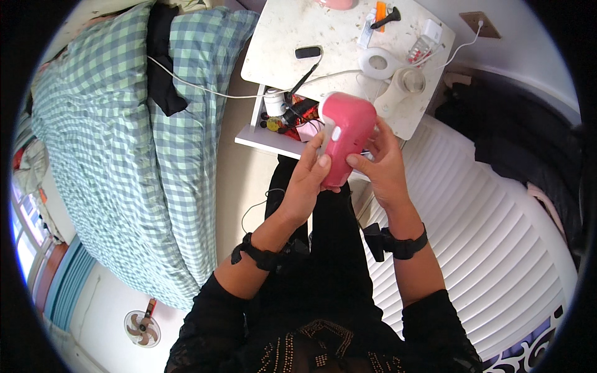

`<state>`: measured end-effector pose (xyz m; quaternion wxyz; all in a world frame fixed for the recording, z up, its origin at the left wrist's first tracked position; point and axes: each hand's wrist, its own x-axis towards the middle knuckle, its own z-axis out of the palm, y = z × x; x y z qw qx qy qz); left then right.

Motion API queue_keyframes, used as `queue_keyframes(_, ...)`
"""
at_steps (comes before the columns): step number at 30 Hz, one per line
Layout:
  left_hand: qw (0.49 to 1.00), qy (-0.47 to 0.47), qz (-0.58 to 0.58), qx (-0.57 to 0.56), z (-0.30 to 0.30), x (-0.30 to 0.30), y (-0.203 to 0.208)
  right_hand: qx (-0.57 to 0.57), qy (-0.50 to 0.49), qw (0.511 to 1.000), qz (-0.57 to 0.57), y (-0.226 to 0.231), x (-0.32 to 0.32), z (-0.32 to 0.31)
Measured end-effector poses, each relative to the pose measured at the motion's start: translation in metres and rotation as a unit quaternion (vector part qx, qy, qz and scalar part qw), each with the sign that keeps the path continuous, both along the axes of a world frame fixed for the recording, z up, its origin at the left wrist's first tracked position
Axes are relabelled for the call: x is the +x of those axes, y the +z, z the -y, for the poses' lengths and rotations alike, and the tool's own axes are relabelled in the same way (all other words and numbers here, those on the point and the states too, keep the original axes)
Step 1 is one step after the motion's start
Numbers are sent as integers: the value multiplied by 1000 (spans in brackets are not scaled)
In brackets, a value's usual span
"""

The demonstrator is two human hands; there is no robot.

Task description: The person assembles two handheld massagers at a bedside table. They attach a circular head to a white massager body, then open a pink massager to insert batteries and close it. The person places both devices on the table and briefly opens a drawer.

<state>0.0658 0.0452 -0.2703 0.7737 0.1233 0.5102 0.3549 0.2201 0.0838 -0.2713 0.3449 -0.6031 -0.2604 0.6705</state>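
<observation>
Both my hands hold a pink handheld fabric shaver [351,133] with a rounded, wider head and a small white switch on its side. It is tilted in front of the bedside table. My left hand [303,185] grips its lower left side, thumb against the body. My right hand [387,163] holds the right side, its thumb pressed near the lower middle and its other fingers partly hidden behind. Just beyond the shaver, a pulled-out drawer [273,145] contains a white jar [273,103] and several small items.
The white table [273,43] bears a black oblong device [307,53], a white round-headed device [377,63] and a black-handled tool [387,18]. A white cable [242,97] stretches from the table to the checked bedding [118,124]. A white ribbed surface [472,205] lies right.
</observation>
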Motion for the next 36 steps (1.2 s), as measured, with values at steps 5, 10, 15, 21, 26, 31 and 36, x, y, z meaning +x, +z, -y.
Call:
queue_keyframes(5,945,-114,-255,171,0,6,-18,-38,-24,997,-69,-16,8,18)
queue_keyframes(10,840,-257,-404,253,11,26,-19,-110,-111,983,-93,-32,21,39)
queue_keyframes(15,858,-272,-367,234,7,32,-39,-116,-113,984,-74,-47,31,38)
queue_keyframes(21,860,-155,-441,203,-35,27,-79,-132,-118,984,-28,-57,30,44)
queue_keyframes(26,836,-100,-491,222,-75,28,-102,-208,-78,975,-14,-57,33,74)
queue_keyframes(31,816,-118,-530,198,-102,29,-121,-246,-86,965,-30,-65,43,97)
queue_keyframes(36,839,-130,-485,210,-96,5,-142,-275,-108,952,-82,-87,52,116)
